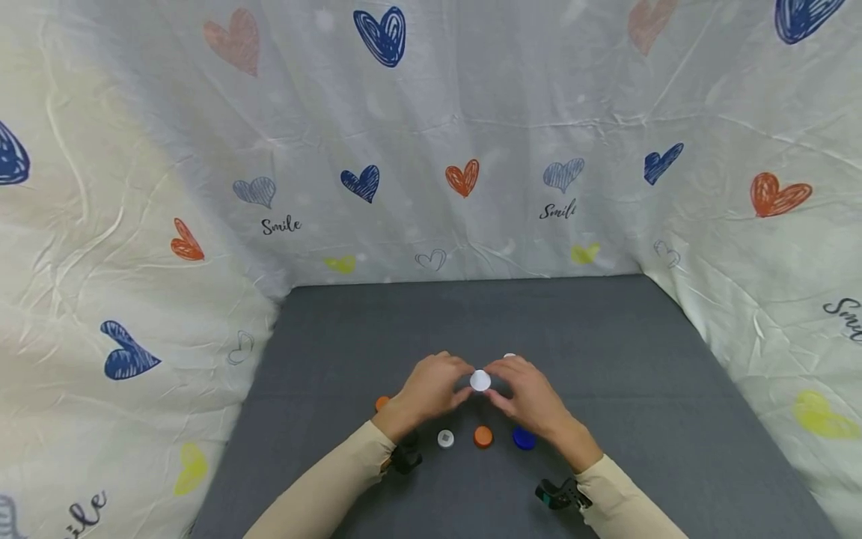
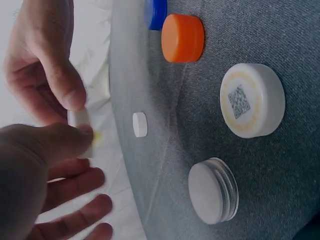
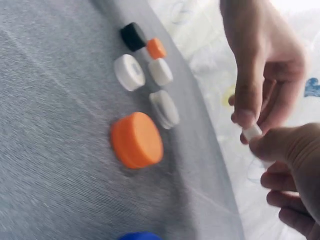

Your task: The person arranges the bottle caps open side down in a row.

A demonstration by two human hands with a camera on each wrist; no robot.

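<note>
Both hands meet over the grey cloth, with a small white bottle cap (image 1: 480,380) raised between them. My left hand (image 1: 434,385) pinches its left edge; in the left wrist view the thumb lies against the cap while the lower fingers spread away. On the opposite edge, my right hand (image 1: 532,393) pinches the same cap with thumb and fingers. Below the hands lie a white cap with a printed code (image 2: 252,100), an orange cap (image 1: 483,436) and a blue cap (image 1: 524,438), the blue one partly covered by the right hand.
A white-topped metal screw cap (image 2: 212,190) and a small white cap (image 2: 140,124) sit on the grey cloth (image 1: 579,322). Towards the left are a black cap (image 3: 133,36) and a smaller orange cap (image 3: 156,48). Heart-printed white sheets (image 1: 404,224) hang behind and on both sides.
</note>
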